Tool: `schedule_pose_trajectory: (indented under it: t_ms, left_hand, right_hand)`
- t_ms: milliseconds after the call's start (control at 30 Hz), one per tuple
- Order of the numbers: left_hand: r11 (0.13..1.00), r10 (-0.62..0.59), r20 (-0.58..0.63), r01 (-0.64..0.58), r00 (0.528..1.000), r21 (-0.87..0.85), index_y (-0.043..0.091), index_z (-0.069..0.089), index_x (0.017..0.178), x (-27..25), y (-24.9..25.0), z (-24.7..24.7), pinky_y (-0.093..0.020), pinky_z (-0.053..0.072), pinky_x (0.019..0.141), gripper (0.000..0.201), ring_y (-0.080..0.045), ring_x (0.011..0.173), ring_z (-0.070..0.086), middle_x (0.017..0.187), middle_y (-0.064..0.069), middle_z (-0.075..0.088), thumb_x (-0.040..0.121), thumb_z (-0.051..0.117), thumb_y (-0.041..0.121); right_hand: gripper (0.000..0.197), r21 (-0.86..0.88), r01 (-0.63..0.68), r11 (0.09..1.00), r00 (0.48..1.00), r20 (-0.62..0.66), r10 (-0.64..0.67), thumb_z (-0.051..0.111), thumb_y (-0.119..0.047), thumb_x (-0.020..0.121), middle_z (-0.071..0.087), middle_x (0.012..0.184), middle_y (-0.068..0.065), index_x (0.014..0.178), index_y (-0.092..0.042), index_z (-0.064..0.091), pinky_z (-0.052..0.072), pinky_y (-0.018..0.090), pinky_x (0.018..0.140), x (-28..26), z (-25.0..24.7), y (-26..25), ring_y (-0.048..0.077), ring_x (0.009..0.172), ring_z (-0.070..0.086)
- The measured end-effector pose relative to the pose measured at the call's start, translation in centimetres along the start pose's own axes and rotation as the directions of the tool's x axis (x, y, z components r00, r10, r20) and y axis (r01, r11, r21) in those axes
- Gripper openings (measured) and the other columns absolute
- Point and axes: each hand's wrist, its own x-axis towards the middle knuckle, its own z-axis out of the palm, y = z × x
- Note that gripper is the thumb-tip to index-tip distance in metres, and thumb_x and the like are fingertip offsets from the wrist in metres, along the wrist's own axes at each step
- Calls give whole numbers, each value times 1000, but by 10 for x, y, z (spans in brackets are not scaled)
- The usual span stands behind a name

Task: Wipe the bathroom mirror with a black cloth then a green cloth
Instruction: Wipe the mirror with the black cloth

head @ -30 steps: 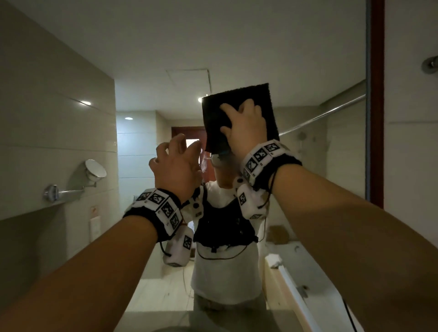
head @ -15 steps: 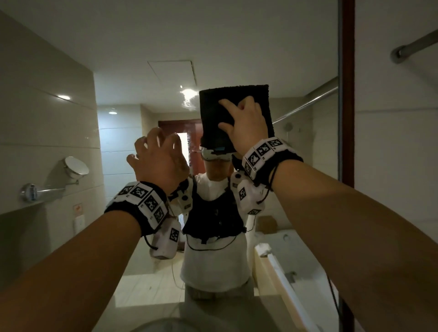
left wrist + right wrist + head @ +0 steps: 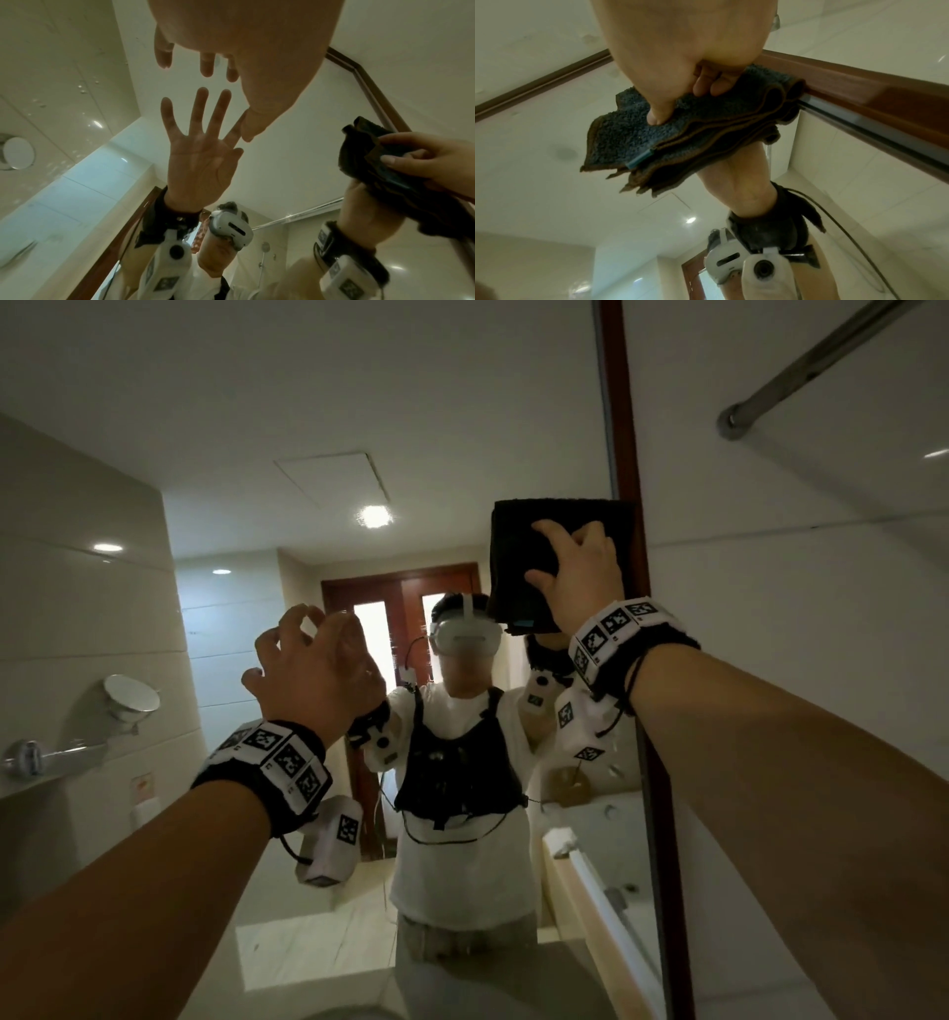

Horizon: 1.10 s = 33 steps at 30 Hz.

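The bathroom mirror (image 3: 308,428) fills the head view, and its brown wooden frame (image 3: 619,403) runs down the right side. My right hand (image 3: 580,567) grips a folded black cloth (image 3: 518,546) and presses it on the glass right beside the frame (image 3: 847,81). In the right wrist view the thumb and curled fingers dig into the cloth (image 3: 634,132). My left hand (image 3: 313,670) is raised lower and to the left with its fingers spread, holding nothing. Its thumb tip meets its reflection on the glass (image 3: 257,60). No green cloth is in view.
A tiled wall with a metal rail (image 3: 821,361) lies right of the frame. The mirror reflects a round wall mirror (image 3: 131,693), a bathtub (image 3: 606,865) and a brown door. A counter edge (image 3: 359,999) shows at the bottom.
My right hand has slid the black cloth to the right, from the middle of the glass up to the wooden frame. My left hand's fingers have spread wider.
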Motion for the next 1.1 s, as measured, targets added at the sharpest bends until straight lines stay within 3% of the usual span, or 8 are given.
schedule_pose_trajectory:
  t_ms: [233, 500, 733, 967, 1100]
  left_hand:
    - [989, 5, 63, -14, 998, 148, 39, 34, 145, 0, -6, 12, -64, 44, 92, 77, -38, 135, 31, 154, -1, 22, 80, 73, 27]
    - [988, 58, 43, -64, 997, 139, 37, 27, 148, -2, -14, 22, -64, 43, 93, 84, -39, 136, 27, 158, -4, 17, 79, 70, 21]
    - [997, 73, -8, -73, 997, -27, 30, 42, 140, -12, -7, 21, -66, 42, 96, 71, -42, 140, 23, 156, -8, 23, 76, 70, 18]
    - [977, 185, -99, -194, 978, -93, 27, 52, 130, -23, -38, 40, -57, 43, 99, 64, -40, 135, 33, 151, -10, 35, 73, 80, 32]
    - [984, 124, -102, -135, 987, -112, 34, 54, 125, -41, -52, 45, -60, 39, 97, 57, -37, 136, 33, 150, -4, 35, 72, 77, 35]
  right_hand:
    - [57, -20, -46, 999, 999, -2, 46, 63, -35, 92, 42, 129, 15, 144, -31, 42, 47, 45, 90, 0, -5, 14, 32, 115, 44]
    - [58, 6, -88, 996, 996, 2, 88, 65, -37, 90, 41, 127, 14, 143, -31, 41, 50, 44, 86, -14, 1, 13, 31, 115, 44]
    - [58, 7, -105, 994, 992, 70, 105, 67, -36, 87, 41, 126, 13, 139, -31, 41, 51, 45, 83, -59, 17, 5, 31, 114, 45]
    - [43, -13, -104, 994, 986, 128, 105, 68, -37, 87, 42, 121, 10, 124, -24, 49, 51, 44, 82, -110, 43, -15, 27, 108, 47]
    - [38, -42, -78, 996, 975, 207, 85, 67, -36, 88, 42, 121, 11, 119, -21, 50, 51, 41, 78, -136, 64, -39, 28, 105, 48]
